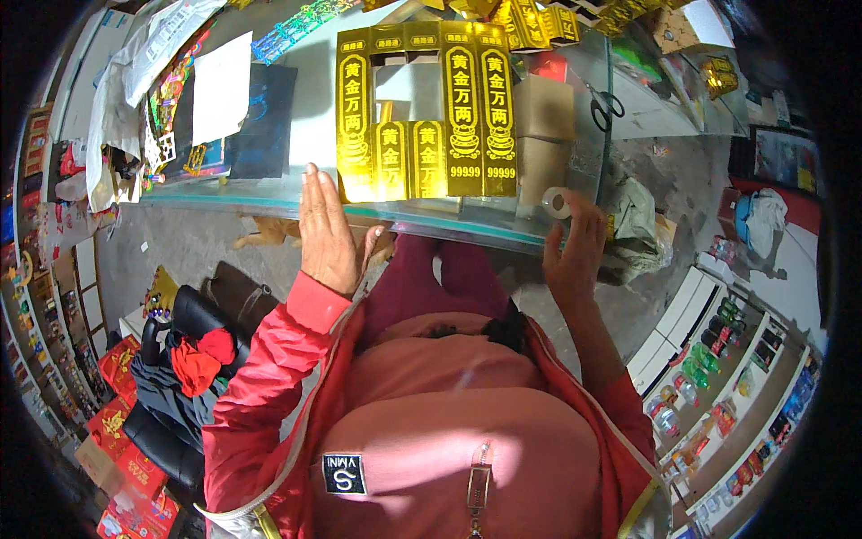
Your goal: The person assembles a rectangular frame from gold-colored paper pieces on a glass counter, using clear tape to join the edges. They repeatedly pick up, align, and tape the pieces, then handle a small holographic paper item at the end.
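Observation:
A gold foil cardboard sheet [478,108] printed with black characters lies flat on a glass-topped counter [313,128]. Folds divide it into upright panels, and a rectangular opening sits in its upper middle. My left hand [328,232] is held flat at the counter's front edge, just beside the sheet's lower left corner. It holds nothing, with its fingers straight and the thumb out to the side. To the right of the sheet, my right hand [576,246] has its fingertips on a small roll of tape [556,203] at the counter's front edge.
Black-handled scissors [606,108] rest near the counter's right edge. Brown cardboard boxes [544,141] show beside the sheet. More gold boxes [528,27] lie at the back. White paper [219,87] and plastic packaging [114,141] occupy the left. A black chair [165,438] stands behind left.

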Demonstrator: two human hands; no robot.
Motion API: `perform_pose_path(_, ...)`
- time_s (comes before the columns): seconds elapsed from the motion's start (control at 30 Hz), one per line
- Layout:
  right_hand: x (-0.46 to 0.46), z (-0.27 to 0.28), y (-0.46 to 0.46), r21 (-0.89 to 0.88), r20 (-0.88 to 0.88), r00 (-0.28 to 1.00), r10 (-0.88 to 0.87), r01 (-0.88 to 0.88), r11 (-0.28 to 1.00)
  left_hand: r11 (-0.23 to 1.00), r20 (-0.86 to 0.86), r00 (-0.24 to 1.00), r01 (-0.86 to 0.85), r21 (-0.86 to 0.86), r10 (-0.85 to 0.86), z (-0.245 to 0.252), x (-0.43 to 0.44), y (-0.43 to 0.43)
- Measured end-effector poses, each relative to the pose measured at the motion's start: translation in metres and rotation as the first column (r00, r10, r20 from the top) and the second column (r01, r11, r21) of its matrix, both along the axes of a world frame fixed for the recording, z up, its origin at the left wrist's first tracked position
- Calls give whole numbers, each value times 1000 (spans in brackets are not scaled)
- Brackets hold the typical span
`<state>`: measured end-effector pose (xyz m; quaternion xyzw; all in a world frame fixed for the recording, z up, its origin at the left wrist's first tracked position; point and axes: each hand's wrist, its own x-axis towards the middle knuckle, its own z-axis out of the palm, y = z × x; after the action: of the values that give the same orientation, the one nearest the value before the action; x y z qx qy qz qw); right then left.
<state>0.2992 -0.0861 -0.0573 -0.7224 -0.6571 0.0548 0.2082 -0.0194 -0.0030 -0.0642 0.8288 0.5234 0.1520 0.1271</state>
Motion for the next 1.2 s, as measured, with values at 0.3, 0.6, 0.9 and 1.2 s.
perform_pose_path(0.3, 13, -2, 4, -115, -179, 984, -25, 4, 993, 1000, 241, 971, 2, 20, -7, 49, 20, -11)
perform_pose_path(0.6, -23, 94, 33, -92, -980, 195, -49, -220, 971, 696, 727, 575, 342, -631, 376, 88, 75, 0)
perform_pose_path(0.9, -49, 99, 64, 37, -936, 305, 175, -409, 912, 702, 859, 458, 534, -471, 228, 90, 67, 12)
perform_pose_path(1.2, -62, 95, 71, 50, -998, 7, 56, -359, 932, 591, 846, 230, 627, -507, 482, 80, 62, 9)
